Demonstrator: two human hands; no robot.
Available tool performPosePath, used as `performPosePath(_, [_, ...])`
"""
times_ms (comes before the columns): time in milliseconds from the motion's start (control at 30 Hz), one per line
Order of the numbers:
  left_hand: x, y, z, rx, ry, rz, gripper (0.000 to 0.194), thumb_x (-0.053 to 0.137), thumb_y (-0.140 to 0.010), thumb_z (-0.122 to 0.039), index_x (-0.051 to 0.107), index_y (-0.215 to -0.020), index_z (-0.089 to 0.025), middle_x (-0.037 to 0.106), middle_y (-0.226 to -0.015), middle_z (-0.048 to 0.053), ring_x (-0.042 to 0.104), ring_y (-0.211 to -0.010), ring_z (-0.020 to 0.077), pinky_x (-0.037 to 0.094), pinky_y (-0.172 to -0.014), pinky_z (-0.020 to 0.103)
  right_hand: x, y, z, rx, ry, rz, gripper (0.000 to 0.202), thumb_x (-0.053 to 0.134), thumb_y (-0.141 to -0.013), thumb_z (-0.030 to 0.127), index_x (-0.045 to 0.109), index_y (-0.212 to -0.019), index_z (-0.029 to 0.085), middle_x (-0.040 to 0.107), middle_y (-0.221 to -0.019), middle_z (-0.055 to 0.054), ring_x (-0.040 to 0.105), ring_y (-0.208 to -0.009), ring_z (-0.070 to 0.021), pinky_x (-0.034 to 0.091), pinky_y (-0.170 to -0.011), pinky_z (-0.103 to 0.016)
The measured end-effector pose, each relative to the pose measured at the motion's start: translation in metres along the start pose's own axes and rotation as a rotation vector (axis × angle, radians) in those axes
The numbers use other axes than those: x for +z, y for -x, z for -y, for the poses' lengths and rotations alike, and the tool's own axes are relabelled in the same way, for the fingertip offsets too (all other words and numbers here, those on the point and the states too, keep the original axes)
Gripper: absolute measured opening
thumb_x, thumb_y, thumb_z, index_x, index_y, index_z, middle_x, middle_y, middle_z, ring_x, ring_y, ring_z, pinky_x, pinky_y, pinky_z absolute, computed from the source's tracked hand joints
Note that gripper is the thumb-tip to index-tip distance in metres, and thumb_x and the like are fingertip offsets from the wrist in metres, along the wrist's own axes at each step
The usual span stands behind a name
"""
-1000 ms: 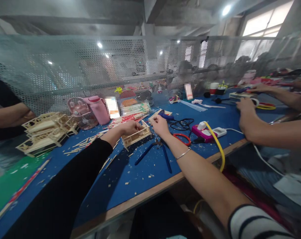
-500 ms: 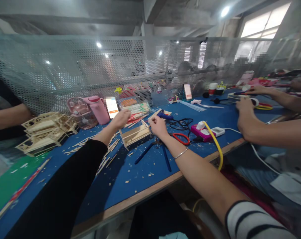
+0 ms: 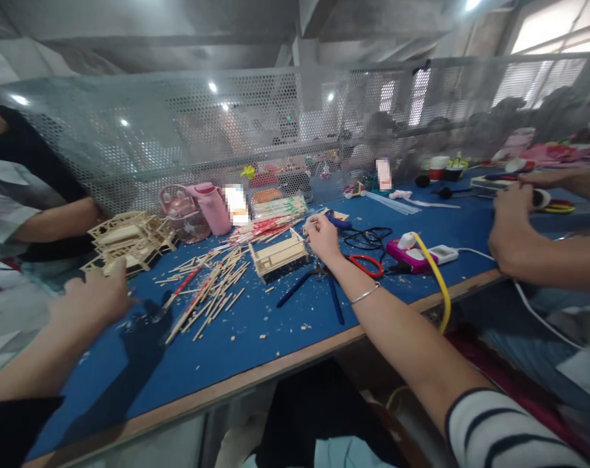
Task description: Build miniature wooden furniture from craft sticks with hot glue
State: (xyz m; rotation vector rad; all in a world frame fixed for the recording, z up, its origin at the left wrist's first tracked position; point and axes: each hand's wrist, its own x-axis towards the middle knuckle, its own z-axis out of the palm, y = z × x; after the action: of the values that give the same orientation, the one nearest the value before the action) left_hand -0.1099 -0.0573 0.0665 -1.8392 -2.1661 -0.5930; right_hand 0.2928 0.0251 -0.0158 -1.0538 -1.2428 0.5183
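A small wooden stick frame [image 3: 279,255] sits on the blue table. At its right end is my right hand [image 3: 323,238], its fingers pinched together on something too small to make out. My left hand [image 3: 91,294] is over the table's left part, fingers spread, near a larger wooden stick model [image 3: 129,237]; no object shows in it. Loose wooden sticks [image 3: 217,292], some with red parts, lie between my left hand and the small frame. Blue-handled pliers [image 3: 334,296] rest below my right hand, and a blue tool [image 3: 338,220] lies just behind it.
A pink bottle [image 3: 213,209], a phone [image 3: 237,205] and a see-through pink container [image 3: 184,211] stand at the back. Red-handled scissors [image 3: 367,265], black cable and a magenta power strip [image 3: 410,255] with a yellow cord lie right. A person's hands [image 3: 512,218] work at far right.
My left hand has moved far left and nearer, away from the small frame, and its fingers have spread. My right hand stays by the frame's right end. The camera view has turned left.
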Motion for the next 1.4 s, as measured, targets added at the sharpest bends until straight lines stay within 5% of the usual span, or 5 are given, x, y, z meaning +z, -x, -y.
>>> performPosePath(100, [-0.001,0.009,-0.037,0.133,-0.129,-0.119,0.059,0.057,-0.072,-0.039,0.045,-0.126,-0.017,0.051,-0.128,0.02,0.045,-0.114,0.0391,0.035,-0.09,0.057,-0.001,0.005,0.012,-0.008,-0.088,0.043,0.01,0.048,-0.082,0.027,0.052,-0.089,0.019,0.058,-0.064,0.004,0.055,-0.05,-0.0082,0.042,-0.05,-0.019])
performPosePath(233, [0.023,0.005,-0.123,0.402,0.434,-0.208,0.063,0.051,-0.075,-0.017,0.035,-0.136,-0.016,0.06,-0.12,0.013,0.055,-0.104,0.0222,0.04,-0.093,0.039,0.006,0.022,0.031,0.031,-0.263,0.187,0.014,0.055,-0.08,0.027,0.051,-0.091,0.019,0.063,-0.07,0.003,0.064,-0.065,-0.0097,0.046,-0.053,-0.017])
performPosePath(400, [0.074,0.006,-0.184,0.323,0.99,-0.128,0.061,0.044,-0.08,-0.016,0.031,-0.139,-0.012,0.068,-0.097,0.01,0.06,-0.075,0.0143,0.046,-0.075,0.03,0.02,0.049,0.036,0.209,-0.312,0.393,0.013,0.064,-0.074,0.021,0.056,-0.083,0.017,0.067,-0.069,0.001,0.067,-0.072,-0.0122,0.05,-0.056,-0.018])
performPosePath(900, [0.082,0.03,-0.184,0.552,0.759,0.177,0.068,0.049,-0.072,-0.018,0.037,-0.139,-0.015,0.069,-0.1,0.006,0.06,-0.077,0.0161,0.045,-0.074,0.029,0.03,0.063,0.025,0.4,-0.161,0.399,0.008,0.062,-0.078,0.017,0.068,-0.082,0.014,0.068,-0.069,-0.002,0.059,-0.049,-0.0073,0.03,-0.031,-0.012])
performPosePath(1400, [0.08,0.036,-0.194,0.46,0.835,0.204,0.071,0.054,-0.068,-0.018,0.04,-0.137,-0.014,0.07,-0.097,0.008,0.061,-0.071,0.0155,0.046,-0.066,0.026,0.033,0.06,0.027,0.452,-0.235,0.403,0.007,0.063,-0.075,0.017,0.068,-0.076,0.013,0.069,-0.066,-0.002,0.056,-0.041,-0.0063,0.032,-0.03,-0.013])
